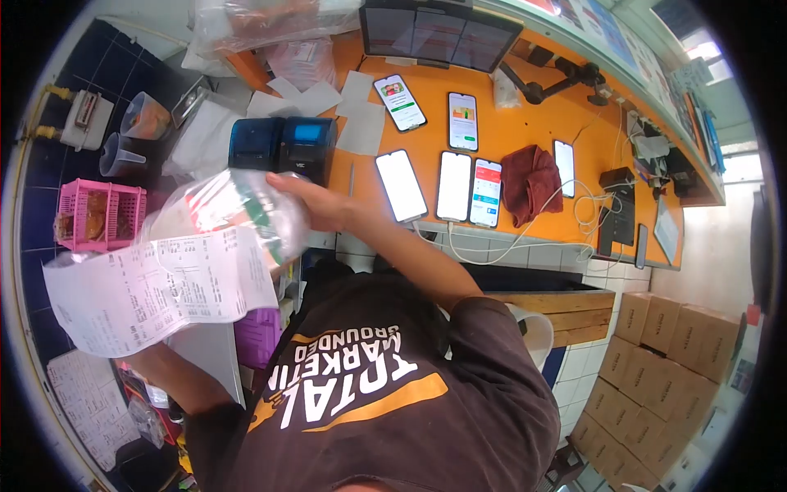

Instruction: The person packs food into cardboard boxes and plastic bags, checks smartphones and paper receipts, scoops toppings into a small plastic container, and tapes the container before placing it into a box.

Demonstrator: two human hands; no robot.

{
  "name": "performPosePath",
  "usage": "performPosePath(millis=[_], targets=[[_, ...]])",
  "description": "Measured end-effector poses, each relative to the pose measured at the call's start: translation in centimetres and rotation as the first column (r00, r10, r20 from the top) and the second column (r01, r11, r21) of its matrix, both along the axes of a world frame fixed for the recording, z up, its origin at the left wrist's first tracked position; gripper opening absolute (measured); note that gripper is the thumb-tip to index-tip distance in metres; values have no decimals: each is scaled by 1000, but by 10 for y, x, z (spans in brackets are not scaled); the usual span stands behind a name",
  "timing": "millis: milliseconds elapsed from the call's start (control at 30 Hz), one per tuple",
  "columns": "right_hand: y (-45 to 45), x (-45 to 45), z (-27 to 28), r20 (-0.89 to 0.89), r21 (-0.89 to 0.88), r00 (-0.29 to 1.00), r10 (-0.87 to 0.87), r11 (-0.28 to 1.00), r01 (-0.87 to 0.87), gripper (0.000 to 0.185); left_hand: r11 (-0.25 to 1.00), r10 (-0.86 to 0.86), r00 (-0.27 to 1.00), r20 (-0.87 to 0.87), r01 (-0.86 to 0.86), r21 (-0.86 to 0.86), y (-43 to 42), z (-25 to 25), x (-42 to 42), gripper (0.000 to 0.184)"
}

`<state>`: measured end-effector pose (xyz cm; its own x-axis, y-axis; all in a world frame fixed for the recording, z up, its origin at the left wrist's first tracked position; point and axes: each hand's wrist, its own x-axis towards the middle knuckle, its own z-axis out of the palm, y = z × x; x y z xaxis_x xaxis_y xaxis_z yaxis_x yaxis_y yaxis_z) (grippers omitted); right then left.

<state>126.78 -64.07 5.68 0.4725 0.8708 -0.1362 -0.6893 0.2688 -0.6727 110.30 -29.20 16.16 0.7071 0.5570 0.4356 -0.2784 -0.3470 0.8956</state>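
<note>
The see-through bag (pixel 250 209) is up in front of you, off to your left, near the edge of the orange surface (pixel 525 123). Inside it you can see something with white, red and green on it. Your right hand (pixel 316 199) is bent shut around the side of the bag, with the fingers on top of the plastic. A long white paper (pixel 164 287) with lots of small print hangs in front of the low part of the bag. Your left arm (pixel 184 381) goes up behind that paper, so your left hand is hidden, and I cannot tell how far open it is or what it has.

Just past the bag, two dark printers (pixel 283 148) sit side by side, both with blue tops. To the left of the bag is a pink basket (pixel 88 190). Over on the right, phones (pixel 453 186) lie with their screens lit, and a dark red cloth (pixel 531 184) is bunched up among them. A wide screen (pixel 438 34) stands at the back. Far to your right, brown boxes (pixel 648 377) are piled up.
</note>
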Motion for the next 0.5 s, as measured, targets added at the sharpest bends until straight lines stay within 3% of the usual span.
performPosePath(millis=[67,133,200,233,333,367,433,500], targets=[[-10,-19,18,-123,134,962,-245,956,261,85,993,-98,995,-21,99,60,-18,17,31,50],[-43,-28,17,-101,174,960,-260,946,275,97,968,-215,975,-53,220,118,-43,33,66,50],[-73,-43,4,-322,510,922,-216,781,361,110,918,-344,934,-93,355,177,-77,48,104,49],[-81,-53,3,-430,662,901,-55,660,356,115,877,-414,902,-118,431,211,-96,56,123,48],[-103,-66,-2,-424,779,903,62,533,329,109,702,-612,768,-189,637,319,-164,83,180,47],[-108,-75,2,-252,472,892,-374,758,451,100,624,-670,712,-209,693,361,-189,93,199,47],[-111,-83,4,-78,179,825,-560,806,564,94,450,-767,589,-252,776,443,-240,114,230,46],[-113,-85,-1,-71,169,770,-634,753,636,89,263,-838,461,-293,811,522,-292,135,254,46]])
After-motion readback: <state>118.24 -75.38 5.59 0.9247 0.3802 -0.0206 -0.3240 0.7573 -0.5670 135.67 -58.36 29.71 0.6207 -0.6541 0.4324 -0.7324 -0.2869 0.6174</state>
